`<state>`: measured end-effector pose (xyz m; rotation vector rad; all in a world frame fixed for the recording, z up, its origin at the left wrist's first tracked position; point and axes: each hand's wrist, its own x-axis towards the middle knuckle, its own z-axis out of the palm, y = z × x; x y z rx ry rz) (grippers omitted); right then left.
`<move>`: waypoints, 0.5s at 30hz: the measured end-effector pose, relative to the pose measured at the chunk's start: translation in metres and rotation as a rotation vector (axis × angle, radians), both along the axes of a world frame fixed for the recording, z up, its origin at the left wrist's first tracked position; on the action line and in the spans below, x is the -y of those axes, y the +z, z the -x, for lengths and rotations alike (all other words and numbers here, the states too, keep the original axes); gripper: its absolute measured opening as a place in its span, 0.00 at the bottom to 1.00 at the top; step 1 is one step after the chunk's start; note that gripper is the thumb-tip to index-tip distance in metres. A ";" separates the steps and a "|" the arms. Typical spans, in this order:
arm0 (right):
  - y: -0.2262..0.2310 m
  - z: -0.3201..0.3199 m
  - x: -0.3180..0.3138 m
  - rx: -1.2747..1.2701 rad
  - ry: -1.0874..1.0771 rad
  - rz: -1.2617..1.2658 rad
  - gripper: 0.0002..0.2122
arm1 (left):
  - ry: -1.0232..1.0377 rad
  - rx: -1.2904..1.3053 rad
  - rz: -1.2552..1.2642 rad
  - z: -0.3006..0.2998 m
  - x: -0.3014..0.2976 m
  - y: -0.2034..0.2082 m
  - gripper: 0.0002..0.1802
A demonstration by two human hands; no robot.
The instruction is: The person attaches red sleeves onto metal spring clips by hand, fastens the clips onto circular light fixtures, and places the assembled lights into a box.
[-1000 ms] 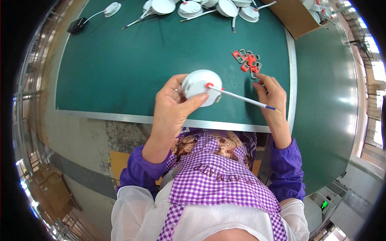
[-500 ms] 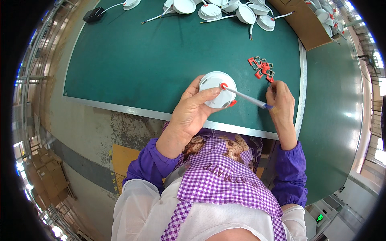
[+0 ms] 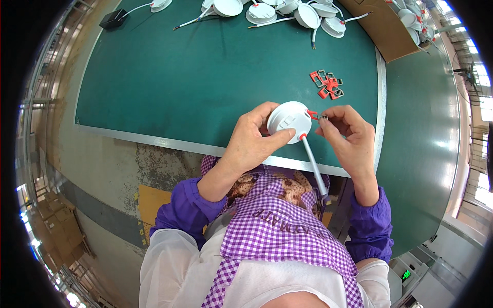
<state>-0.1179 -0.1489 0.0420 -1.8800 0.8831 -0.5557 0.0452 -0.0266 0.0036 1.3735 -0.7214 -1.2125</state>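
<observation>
My left hand (image 3: 250,137) is closed around a round white lamp housing (image 3: 284,117), its thumb pressing on the face near the rim. From a red grommet on the housing, a white cable (image 3: 313,163) hangs toward my apron. Between the thumb and fingers of my right hand (image 3: 354,139) is a small red-and-metal clip (image 3: 314,115), whose red end meets the housing's right edge. Whether it is seated there I cannot tell. Beyond my right hand, a small heap of similar red clips (image 3: 328,83) lies on the green table (image 3: 195,82).
Several white lamp housings (image 3: 307,16) with cables lie along the far side of the table. A cardboard box (image 3: 382,31) stands at the far right, beside more housings. At the far left is a black block (image 3: 113,19) wired to a housing.
My right hand has brought a clip from the heap leftward to the housing. My left hand has turned and tilted the housing, and the cable now points down toward me.
</observation>
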 end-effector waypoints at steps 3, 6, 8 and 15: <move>0.000 0.002 0.000 0.120 -0.111 -0.054 0.04 | 0.087 -0.094 0.127 0.004 0.001 -0.010 0.17; -0.005 -0.001 -0.005 0.072 -0.069 0.128 0.05 | 0.114 -0.229 0.085 0.010 0.000 -0.006 0.17; -0.009 -0.002 -0.015 0.017 -0.006 0.306 0.07 | 0.126 -0.148 0.111 0.013 0.000 -0.008 0.16; -0.011 0.000 -0.026 -0.006 0.023 0.278 0.07 | 0.099 0.104 0.116 0.016 -0.002 -0.004 0.14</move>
